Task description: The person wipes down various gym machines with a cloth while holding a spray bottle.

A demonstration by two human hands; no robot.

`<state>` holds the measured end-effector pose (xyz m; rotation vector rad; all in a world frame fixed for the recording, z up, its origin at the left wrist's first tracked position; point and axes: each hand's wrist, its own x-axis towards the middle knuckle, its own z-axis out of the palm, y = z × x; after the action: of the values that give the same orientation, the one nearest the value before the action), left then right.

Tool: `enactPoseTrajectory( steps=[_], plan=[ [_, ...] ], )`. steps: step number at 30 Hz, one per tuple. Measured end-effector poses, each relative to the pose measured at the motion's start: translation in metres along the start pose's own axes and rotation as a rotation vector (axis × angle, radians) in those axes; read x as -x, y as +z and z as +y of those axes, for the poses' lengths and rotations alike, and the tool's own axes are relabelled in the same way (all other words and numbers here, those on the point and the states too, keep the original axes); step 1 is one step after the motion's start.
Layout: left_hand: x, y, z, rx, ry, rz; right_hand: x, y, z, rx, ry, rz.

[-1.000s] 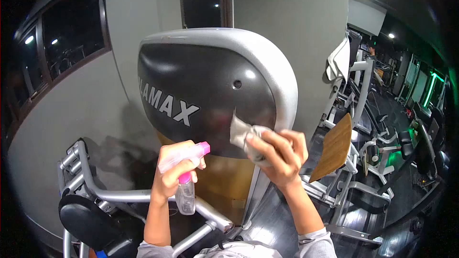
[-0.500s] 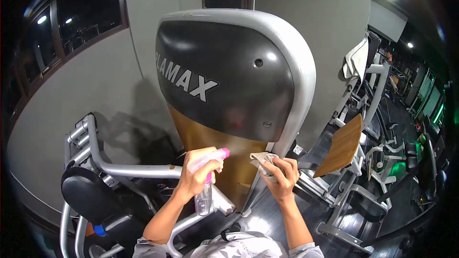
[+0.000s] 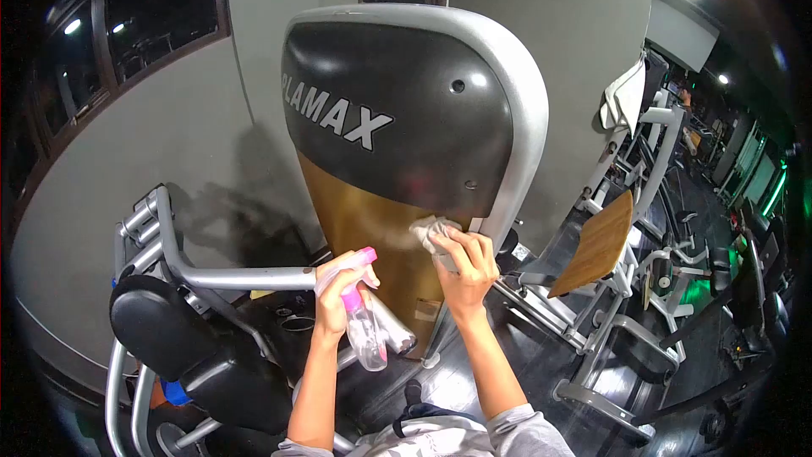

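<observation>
My left hand (image 3: 336, 294) is wrapped round a clear spray bottle (image 3: 365, 337) with a pink nozzle, held upright in front of the machine and pointing toward its panel. A crumpled pale cloth (image 3: 433, 232) is gripped in my right hand (image 3: 467, 271), at the upper right of the gold lower panel (image 3: 355, 207); contact with the surface looks likely but is partly hidden by the fingers. A faint whitish mist or smear shows on the gold, left of the cloth. Above it is the dark panel (image 3: 406, 127) with white lettering.
A silver-framed machine with a black pad (image 3: 161, 322) stands at the left. On the right are a tilted wooden board (image 3: 595, 245), a white towel (image 3: 623, 101) hanging on a frame, and more gym equipment. Windows (image 3: 156, 13) line the left wall.
The camera view has tilted down. My right hand has brought the cloth left and up to the gold panel. The left hand with the bottle has shifted slightly, and the whitish mist or smear has appeared.
</observation>
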<state>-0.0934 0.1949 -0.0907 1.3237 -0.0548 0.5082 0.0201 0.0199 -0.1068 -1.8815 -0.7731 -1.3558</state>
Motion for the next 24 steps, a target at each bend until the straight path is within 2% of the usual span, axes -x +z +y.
enactPoseTrajectory(
  steps=[5, 10, 13, 17, 22, 24],
  plan=[
    [0.005, -0.023, -0.037, 0.136, -0.001, 0.102, 0.031, -0.009, 0.012, 0.017, 0.032, -0.168],
    [0.008, -0.033, -0.048, 0.235, -0.024, 0.071, -0.011, -0.024, 0.008, -0.021, 0.055, -0.015],
    [0.013, -0.035, -0.056, 0.330, -0.045, 0.009, -0.007, -0.021, 0.005, -0.013, 0.091, 0.040],
    [0.015, -0.033, -0.050, 0.274, -0.061, -0.055, 0.046, -0.010, 0.011, -0.002, 0.154, -0.130],
    [0.017, -0.030, -0.037, 0.158, -0.118, 0.015, 0.050, -0.001, 0.009, -0.025, 0.090, -0.132],
    [0.019, -0.033, -0.035, 0.287, -0.114, 0.003, 0.022, 0.003, -0.004, -0.068, 0.097, -0.089]
  ],
)
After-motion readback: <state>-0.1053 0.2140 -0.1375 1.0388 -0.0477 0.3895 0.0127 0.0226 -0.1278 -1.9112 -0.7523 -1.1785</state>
